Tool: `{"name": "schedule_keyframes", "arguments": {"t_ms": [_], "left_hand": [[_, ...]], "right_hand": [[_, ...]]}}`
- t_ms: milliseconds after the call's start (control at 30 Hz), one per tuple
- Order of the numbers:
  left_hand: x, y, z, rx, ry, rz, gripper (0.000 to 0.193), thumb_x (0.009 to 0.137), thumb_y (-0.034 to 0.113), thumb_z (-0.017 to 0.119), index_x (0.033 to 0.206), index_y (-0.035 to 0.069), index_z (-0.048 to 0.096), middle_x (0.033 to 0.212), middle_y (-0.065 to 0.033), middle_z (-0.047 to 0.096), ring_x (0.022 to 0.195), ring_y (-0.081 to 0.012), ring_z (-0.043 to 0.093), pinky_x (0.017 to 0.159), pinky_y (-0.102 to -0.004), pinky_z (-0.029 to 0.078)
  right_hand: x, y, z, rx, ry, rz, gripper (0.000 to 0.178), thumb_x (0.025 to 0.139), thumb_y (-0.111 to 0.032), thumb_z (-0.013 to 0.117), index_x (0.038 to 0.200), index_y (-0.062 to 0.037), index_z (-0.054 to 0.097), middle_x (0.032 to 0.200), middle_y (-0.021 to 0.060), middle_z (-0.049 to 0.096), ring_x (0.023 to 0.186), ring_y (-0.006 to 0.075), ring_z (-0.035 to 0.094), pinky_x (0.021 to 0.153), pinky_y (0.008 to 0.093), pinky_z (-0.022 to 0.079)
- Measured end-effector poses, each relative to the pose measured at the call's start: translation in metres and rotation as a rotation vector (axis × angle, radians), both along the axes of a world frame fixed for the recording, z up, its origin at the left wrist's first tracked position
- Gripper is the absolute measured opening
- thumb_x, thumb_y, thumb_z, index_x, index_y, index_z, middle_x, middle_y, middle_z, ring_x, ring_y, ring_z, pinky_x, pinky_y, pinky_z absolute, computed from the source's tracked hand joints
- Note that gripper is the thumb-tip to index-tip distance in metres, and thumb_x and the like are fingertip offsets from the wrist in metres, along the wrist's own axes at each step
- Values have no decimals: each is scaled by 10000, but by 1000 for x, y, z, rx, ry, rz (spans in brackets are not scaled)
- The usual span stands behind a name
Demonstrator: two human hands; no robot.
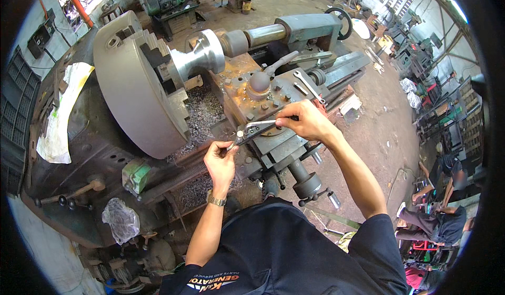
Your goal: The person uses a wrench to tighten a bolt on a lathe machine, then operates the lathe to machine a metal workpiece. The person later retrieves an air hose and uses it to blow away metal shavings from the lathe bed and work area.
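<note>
My left hand (220, 163) pinches the near-left end of a slim dark bar (255, 133), close to a small shiny round piece (240, 135). My right hand (306, 120) is closed at the bar's other end, thumb and finger together. A pale metal rod with a bent end (260, 122) runs along the bar to the right fingertips; whether it is joined to the bar I cannot tell. Both hands are over the lathe carriage, in front of the rusty tool post (259, 84). A combination wrench (309, 87) lies beyond the right hand.
On the left is the large lathe chuck (134, 87), gripping a shiny flanged workpiece (205, 55) that meets the tailstock (307, 29). Metal chips (197, 113) lie below. A crank handle (315, 195) juts toward me. Other people (439, 224) are at the far right.
</note>
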State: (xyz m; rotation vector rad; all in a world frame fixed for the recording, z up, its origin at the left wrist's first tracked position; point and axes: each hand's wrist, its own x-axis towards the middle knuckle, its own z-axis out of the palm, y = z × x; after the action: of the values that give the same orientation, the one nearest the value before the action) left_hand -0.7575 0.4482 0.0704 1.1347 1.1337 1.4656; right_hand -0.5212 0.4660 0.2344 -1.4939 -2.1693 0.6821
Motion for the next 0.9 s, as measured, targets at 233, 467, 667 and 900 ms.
{"name": "schedule_keyframes", "arguments": {"t_ms": [233, 467, 667, 900], "left_hand": [[3, 0, -1, 12, -10, 17, 167, 820, -74, 746, 904, -2, 621, 868, -17, 649, 761, -55, 565, 698, -211, 471], [8, 1, -7, 60, -64, 55, 207, 792, -99, 750, 893, -6, 595, 889, -50, 650, 808, -96, 597, 745, -235, 500], [5, 3, -3, 37, -37, -2, 210, 790, -101, 746, 895, -12, 588, 909, -63, 639, 817, -101, 590, 748, -240, 500], [6, 7, -4, 51, -15, 19, 215, 765, -139, 716, 861, -13, 571, 915, -93, 640, 837, -131, 604, 776, -264, 507]], "right_hand": [[-21, -19, 6, -218, -103, -125, 262, 951, -229, 598, 888, 4, 701, 714, 202, 652, 697, 347, 660, 653, 419, 490], [-28, -60, -15, -778, 618, -266, 319, 1041, -302, 476, 877, -38, 553, 652, -12, 438, 562, 88, 434, 489, 287, 363], [-22, -18, -18, -1184, 719, 94, 435, 1058, -443, 409, 805, -93, 454, 583, -48, 336, 442, 58, 304, 383, 244, 248], [-91, -58, -30, -1122, 1349, -461, 456, 1057, -431, 413, 730, -116, 375, 529, -26, 295, 364, 82, 250, 333, 245, 181]]}}
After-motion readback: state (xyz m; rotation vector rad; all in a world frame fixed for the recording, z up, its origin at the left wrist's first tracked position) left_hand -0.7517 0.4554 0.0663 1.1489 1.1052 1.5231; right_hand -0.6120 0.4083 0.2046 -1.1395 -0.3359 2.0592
